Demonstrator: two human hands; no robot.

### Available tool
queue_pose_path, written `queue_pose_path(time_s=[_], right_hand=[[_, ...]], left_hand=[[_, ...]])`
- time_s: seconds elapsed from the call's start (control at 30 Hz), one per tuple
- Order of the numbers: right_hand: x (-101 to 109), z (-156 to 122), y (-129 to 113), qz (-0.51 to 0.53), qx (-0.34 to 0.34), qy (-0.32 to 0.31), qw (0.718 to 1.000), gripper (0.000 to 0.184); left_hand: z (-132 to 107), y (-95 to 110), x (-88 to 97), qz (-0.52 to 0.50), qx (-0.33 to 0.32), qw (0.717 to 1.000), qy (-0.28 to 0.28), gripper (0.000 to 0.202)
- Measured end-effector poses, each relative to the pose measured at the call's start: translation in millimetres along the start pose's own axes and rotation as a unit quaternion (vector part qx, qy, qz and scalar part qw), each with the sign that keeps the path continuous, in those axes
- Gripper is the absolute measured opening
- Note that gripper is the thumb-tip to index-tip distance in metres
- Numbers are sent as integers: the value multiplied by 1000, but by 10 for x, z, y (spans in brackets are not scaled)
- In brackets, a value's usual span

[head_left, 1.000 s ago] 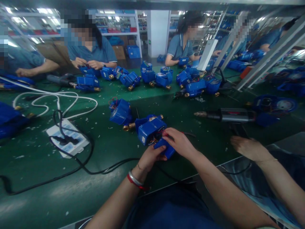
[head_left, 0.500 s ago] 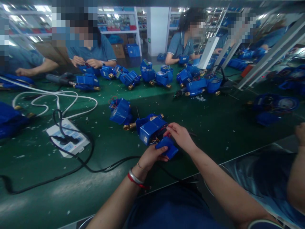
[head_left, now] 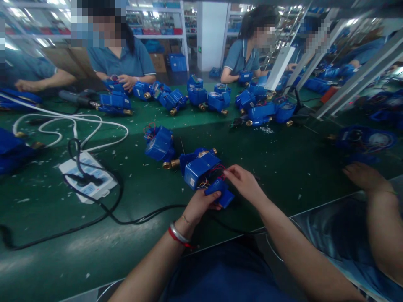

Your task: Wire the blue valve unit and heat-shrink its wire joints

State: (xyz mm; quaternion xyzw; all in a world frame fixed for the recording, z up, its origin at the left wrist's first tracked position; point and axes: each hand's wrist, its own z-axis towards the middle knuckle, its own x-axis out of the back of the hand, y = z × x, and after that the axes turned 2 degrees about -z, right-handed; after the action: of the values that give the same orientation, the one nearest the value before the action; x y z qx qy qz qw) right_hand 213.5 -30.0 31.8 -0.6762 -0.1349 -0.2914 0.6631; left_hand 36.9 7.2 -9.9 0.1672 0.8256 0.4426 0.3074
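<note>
Green felt bench [head_left: 283, 167]. Blue box-shaped plastic meter unit with brass fittings [head_left: 198, 165] lies just beyond my hands, long axis left-right. My left hand [head_left: 198, 205] grips the small blue plastic cover [head_left: 220, 192] from below; my right hand [head_left: 244, 182] pinches thin red wires [head_left: 217, 170] above it.

A single view is given, taken from the head of the person seated at the near edge of the desk [head_left: 283, 167]. It is aimed forward and downward. The person's own forearms and hands are seen close, in the lower middle of the frame. Beyond them the desk is followed across to the people seated at its far side, and shelving [head_left: 163, 33] is seen behind them.
</note>
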Motion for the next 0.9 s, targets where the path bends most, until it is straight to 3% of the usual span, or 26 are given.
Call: queue_pose_path(time_s=[0.33,0.5,0.67,0.9], right_hand=[[-179,-90,11,45,22,46,998,15],[-207,-109,-17,90,4,66,994,17],[-328,-86,75,151,-27,84,985,22],[-441,-92,118,203,-39,102,973,26]], left_hand=[[33,-33,-12,77,-30,995,48,30],[57,-66,29,202,-90,970,101,24],[68,-55,27,280,-94,946,130,21],[108,-81,57,226,-86,965,105,22]])
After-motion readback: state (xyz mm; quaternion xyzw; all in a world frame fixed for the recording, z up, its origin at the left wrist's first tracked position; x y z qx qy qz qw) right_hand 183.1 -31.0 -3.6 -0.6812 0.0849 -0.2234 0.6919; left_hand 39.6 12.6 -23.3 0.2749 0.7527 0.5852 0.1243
